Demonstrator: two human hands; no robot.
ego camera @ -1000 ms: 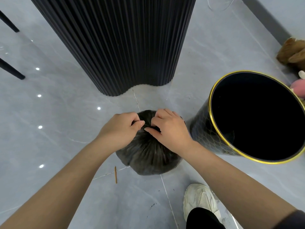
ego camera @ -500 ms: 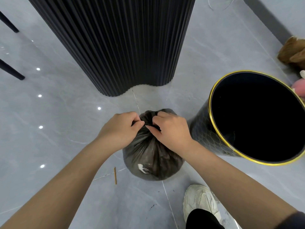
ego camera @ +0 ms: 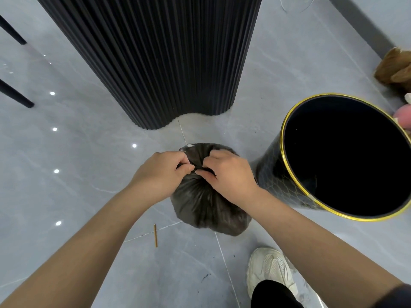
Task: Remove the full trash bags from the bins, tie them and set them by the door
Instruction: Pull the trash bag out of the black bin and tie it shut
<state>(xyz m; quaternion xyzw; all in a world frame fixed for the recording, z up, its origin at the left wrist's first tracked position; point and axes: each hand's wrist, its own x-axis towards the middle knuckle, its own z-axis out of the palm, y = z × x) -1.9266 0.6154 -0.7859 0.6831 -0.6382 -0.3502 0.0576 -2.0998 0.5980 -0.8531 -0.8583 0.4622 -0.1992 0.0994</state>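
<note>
One trash bag, one bin, two hands.

Your trash bag sits on the floor right in front of you, with your left hand and right hand meeting on its gathered top. The bin stands just to the bag's right, and the ribbed column rises behind the bag. A thin stick lies on the floor left of the bag, your shoe is planted nearer you to its right, and stuffed toys lie beyond the bin at the far right.

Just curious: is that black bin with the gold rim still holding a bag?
No bag shows. The bin stands open with a bare gold rim; the bag sits outside on the floor.
</note>
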